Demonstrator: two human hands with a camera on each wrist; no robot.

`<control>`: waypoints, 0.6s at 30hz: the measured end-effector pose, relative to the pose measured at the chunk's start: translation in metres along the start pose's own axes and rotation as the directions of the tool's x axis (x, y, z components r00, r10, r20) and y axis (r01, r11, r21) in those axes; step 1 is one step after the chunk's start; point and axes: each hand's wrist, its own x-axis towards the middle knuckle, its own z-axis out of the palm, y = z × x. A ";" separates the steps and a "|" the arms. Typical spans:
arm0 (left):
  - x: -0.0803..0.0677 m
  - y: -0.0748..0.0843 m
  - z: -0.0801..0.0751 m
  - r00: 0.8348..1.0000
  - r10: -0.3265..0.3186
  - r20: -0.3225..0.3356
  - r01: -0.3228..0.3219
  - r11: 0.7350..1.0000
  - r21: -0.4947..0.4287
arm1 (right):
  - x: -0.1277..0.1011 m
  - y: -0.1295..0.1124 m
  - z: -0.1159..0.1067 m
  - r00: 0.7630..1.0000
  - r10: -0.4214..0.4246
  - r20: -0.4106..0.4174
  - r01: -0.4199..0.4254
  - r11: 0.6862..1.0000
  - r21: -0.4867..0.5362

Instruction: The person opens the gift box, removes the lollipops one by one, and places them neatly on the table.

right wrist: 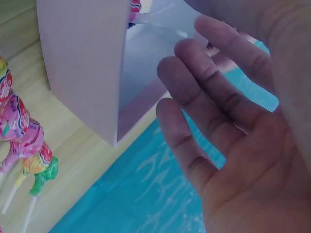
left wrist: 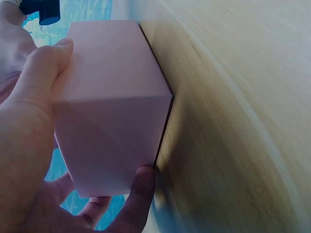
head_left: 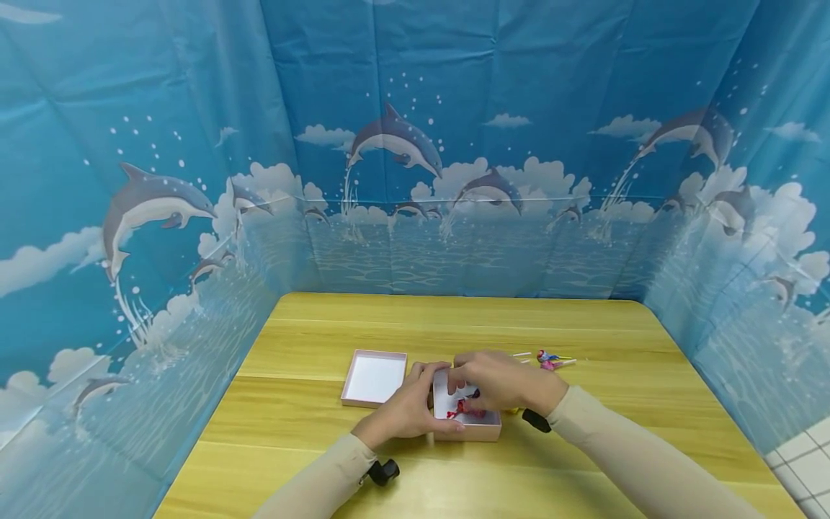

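A small pink box [head_left: 470, 431] stands on the wooden table [head_left: 454, 324]. My left hand [head_left: 405, 411] grips its left side. In the left wrist view the thumb of this hand [left wrist: 29, 121] lies along one face of the box [left wrist: 112, 107] and a fingertip hooks under its corner. My right hand [head_left: 499, 382] hovers over the open top. Its fingers [right wrist: 204, 77] lie loosely straight beside the box wall [right wrist: 82, 63]. A red-wrapped lollipop [head_left: 463, 411] lies inside, and its white stick [right wrist: 160, 24] ends near my fingertips.
The box's pink lid [head_left: 374, 378] lies upside down just left of the box. Loose lollipops [head_left: 551, 359] in bright wrappers lie on the table to the right, also seen in the right wrist view [right wrist: 22, 131]. A blue dolphin-print curtain [head_left: 415, 144] walls the table on three sides.
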 end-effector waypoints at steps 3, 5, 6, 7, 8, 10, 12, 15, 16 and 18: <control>0.000 0.000 0.000 1.000 0.000 0.001 0.000 1.000 0.000 | 0.004 -0.001 0.002 0.999 0.011 0.045 -0.011 1.000 0.001; 0.000 -0.001 0.000 1.000 0.000 0.000 0.000 1.000 -0.001 | 0.006 -0.002 0.002 0.998 0.012 0.066 -0.012 1.000 -0.004; 0.000 -0.001 0.000 1.000 0.003 0.001 -0.003 1.000 -0.002 | 0.007 -0.001 0.003 0.997 0.012 0.073 -0.012 1.000 -0.003; 0.000 -0.002 0.001 1.000 0.004 0.001 -0.004 1.000 -0.003 | 0.008 -0.001 0.004 0.997 0.014 0.081 -0.014 1.000 0.000; 0.000 -0.002 0.001 1.000 0.005 0.001 -0.005 1.000 -0.003 | 0.009 -0.001 0.005 0.996 0.018 0.088 -0.018 1.000 0.000; 0.000 -0.002 0.001 1.000 0.007 0.001 -0.007 1.000 -0.006 | 0.010 0.001 0.007 0.995 0.024 0.099 -0.025 1.000 0.008; 0.000 -0.002 0.002 1.000 0.014 0.001 -0.014 1.000 -0.009 | 0.012 0.002 0.009 0.994 0.028 0.108 -0.029 1.000 0.011; -0.001 -0.002 0.002 1.000 0.018 0.000 -0.018 1.000 -0.014 | 0.015 0.003 0.012 0.992 0.032 0.121 -0.033 0.999 0.011; -0.001 -0.002 0.001 1.000 0.019 -0.001 -0.019 1.000 -0.014 | 0.016 0.003 0.012 0.992 0.032 0.124 -0.033 0.999 0.011; 0.000 -0.002 0.001 1.000 0.016 -0.001 -0.016 1.000 -0.015 | 0.018 0.003 0.013 0.991 0.036 0.132 -0.038 0.999 0.011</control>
